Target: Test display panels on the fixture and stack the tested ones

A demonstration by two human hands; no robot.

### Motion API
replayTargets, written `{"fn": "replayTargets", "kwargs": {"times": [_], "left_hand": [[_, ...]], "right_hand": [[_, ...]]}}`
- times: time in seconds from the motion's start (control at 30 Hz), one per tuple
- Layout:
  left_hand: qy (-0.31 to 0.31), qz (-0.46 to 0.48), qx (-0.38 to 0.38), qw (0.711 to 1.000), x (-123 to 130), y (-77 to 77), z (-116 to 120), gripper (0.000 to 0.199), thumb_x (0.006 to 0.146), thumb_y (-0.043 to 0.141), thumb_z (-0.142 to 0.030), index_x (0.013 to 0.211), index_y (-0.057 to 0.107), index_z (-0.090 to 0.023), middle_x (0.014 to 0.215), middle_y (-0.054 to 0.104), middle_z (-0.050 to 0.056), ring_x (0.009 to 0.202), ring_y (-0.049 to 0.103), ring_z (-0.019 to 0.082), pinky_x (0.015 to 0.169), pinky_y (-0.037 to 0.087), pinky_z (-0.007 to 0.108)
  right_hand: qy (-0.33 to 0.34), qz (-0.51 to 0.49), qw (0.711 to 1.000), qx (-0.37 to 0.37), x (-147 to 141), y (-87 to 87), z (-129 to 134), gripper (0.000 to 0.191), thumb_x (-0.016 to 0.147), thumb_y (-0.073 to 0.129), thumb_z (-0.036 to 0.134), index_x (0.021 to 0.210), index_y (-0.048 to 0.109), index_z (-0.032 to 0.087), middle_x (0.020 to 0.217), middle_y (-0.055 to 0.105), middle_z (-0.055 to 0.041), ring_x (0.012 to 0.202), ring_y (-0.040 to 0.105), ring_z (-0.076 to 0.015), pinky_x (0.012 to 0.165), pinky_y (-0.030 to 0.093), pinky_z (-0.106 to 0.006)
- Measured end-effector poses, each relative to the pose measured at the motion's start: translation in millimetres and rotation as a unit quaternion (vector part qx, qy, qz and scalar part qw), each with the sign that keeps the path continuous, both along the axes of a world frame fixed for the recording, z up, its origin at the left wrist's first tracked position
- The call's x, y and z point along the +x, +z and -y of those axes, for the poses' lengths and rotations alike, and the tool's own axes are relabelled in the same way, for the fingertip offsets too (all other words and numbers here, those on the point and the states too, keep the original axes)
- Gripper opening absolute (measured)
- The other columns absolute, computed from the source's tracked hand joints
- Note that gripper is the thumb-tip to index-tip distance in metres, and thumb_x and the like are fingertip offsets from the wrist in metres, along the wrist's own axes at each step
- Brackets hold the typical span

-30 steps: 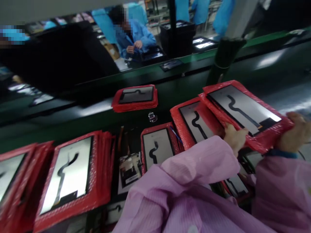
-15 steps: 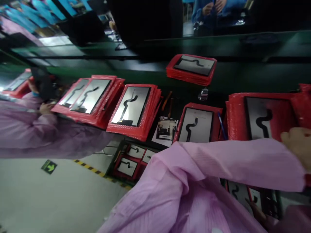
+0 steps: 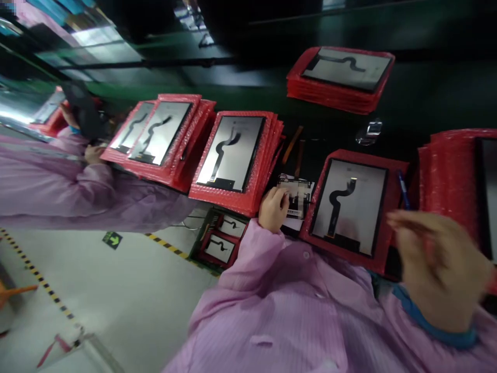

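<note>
My left hand (image 3: 274, 210), its fingers curled, rests at the left edge of a small flat electronic part (image 3: 297, 194) with a barcode label. Whether it grips anything is hidden. My right hand (image 3: 442, 264), with a blue band at the wrist, is smeared by motion beside the right edge of a display panel (image 3: 361, 212). This panel lies back side up, a black curved flex cable on it, over a red bubble-wrap pouch (image 3: 394, 207). A blue pen (image 3: 404, 189) lies just beyond my right hand.
Stacks of red pouches with panels stand at left (image 3: 260, 194), at the back (image 3: 330, 101) and at right (image 3: 442, 178). A shiny metal piece (image 3: 369, 132) lies behind the middle panel. A co-worker's sleeve (image 3: 58, 186) is at far left. Below the table edge sits a panel tray (image 3: 198, 243).
My left hand has come back from the far right, across my body, to the electronic part. My right hand has come up from below beside the middle panel. The view has shifted.
</note>
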State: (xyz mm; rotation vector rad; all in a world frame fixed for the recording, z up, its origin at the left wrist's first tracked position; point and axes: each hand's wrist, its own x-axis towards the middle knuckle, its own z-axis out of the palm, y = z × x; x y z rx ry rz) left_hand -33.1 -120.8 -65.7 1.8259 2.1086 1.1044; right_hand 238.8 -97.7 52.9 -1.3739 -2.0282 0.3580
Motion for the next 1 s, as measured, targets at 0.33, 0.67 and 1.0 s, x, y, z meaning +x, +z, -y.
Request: {"fn": "replayTargets", "kwargs": {"times": [0.33,0.67,1.0], "left_hand": [[-0.023,-0.054,-0.040,0.997,-5,-14.5,-19,0.017,0.102,0.047,-0.026,0.105,0.062,-0.017,0.095,0.070,0.007,0.087,0.066,0.018,0.079,0.051,0.031],[-0.026,-0.112,-0.066,0.991,-3,-5.8,-14,0.024,0.102,0.047,-0.022,0.115,0.066,-0.016,0.087,0.064,0.005,0.080,0.059,0.018,0.072,0.042,0.030],[-0.034,-0.176,-0.077,0.981,-3,1.2,-14,0.030,0.102,0.046,-0.017,0.123,0.066,-0.020,0.074,0.053,0.001,0.070,0.049,0.016,0.067,0.036,0.030]], "right_hand": [[0.261,0.152,0.948,-0.099,-126,-71.5,-105,0.027,0.092,0.050,0.018,0.114,0.066,0.015,0.106,0.068,-0.0107,0.102,0.063,-0.0289,0.088,0.052,-0.044],[0.266,0.043,0.956,-0.118,-129,-91.6,-107,0.027,0.095,0.051,0.020,0.117,0.066,0.018,0.111,0.070,-0.0094,0.101,0.062,-0.0251,0.093,0.051,-0.044],[0.138,-0.051,0.951,-0.272,-146,-93.7,-110,0.030,0.086,0.062,0.021,0.115,0.059,0.024,0.093,0.073,-0.0010,0.071,0.063,-0.0154,0.067,0.051,-0.031]]}}
